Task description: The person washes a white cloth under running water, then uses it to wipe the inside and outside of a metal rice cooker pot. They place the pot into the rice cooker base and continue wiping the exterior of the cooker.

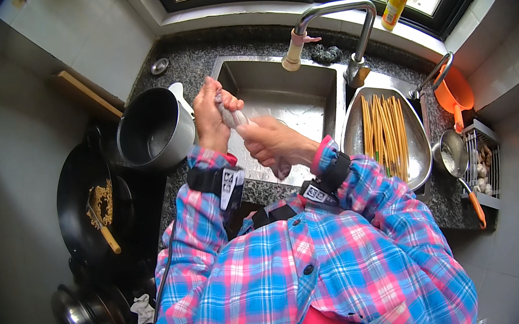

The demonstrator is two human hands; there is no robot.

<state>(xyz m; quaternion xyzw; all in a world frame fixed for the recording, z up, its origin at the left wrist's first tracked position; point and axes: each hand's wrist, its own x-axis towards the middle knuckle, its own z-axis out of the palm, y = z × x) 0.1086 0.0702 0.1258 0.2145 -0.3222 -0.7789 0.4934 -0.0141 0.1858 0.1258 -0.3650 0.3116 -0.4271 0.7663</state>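
A wet-looking greyish cloth [233,117] is twisted tight between my two hands above the stainless steel sink [274,90]. My left hand [212,113] grips its upper end, fingers wrapped round it. Lower and to the right, my right hand [276,140] is closed on the other part, slightly blurred. A darker end of the cloth hangs below the right fist. The chrome faucet [334,7], with a pale nozzle, arches over the sink's back right and stands apart from both hands. Drops of water lie on the sink's bottom.
Left of the sink stands a deep grey pot [154,130]; beyond it, a black wok [80,209] holds browned bits and a wooden-handled spatula [108,237]. Right are a metal tray [354,148] of chopsticks [386,133], an orange ladle [453,88] and a small pan [451,156]. A yellow bottle [396,1] stands on the sill.
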